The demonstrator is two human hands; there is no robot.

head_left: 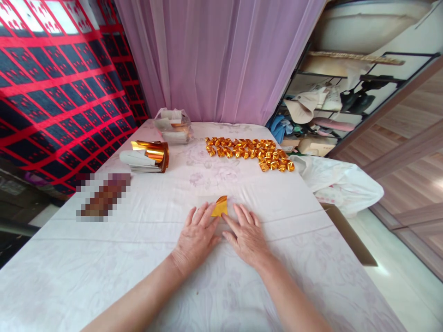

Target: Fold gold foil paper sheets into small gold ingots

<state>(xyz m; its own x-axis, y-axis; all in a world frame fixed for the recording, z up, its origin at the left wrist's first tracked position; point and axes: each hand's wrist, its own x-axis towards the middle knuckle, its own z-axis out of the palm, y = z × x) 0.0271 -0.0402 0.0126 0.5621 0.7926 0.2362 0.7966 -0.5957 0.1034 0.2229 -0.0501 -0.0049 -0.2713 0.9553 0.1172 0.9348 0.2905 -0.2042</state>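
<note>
Head view, looking down over my forearms: both my hands lie flat on the tabletop (138, 258), which is spread with a pale floral cloth. My left hand (196, 236) is palm down with the fingers spread, and its fingertips press on the lower left edge of a small gold foil paper (220, 206). My right hand (246, 234) is also palm down and released, not clenched around anything; its index finger reaches to the lower right edge of the same paper. The gold foil paper lies flat on the cloth just beyond my fingertips, between the two hands and slightly farther from me than either, with one corner folded up into a point. Neither hand grasps it; both only hold it down against the tabletop. Farther off, well apart from my hands, a cluster of folded gold pieces (249, 153) lies in rows toward the far right of the tabletop. At the far left sits a stack of gold foil sheets (148, 156), curled at the top, with white backing showing underneath. Behind that stands a clear plastic bag (173, 125) holding more paper. A white plastic bag (337, 182) hangs over the right edge of the tabletop. A pink curtain (218, 55) hangs behind the far end, and a red and black patterned cloth (55, 87) covers the left.
</note>
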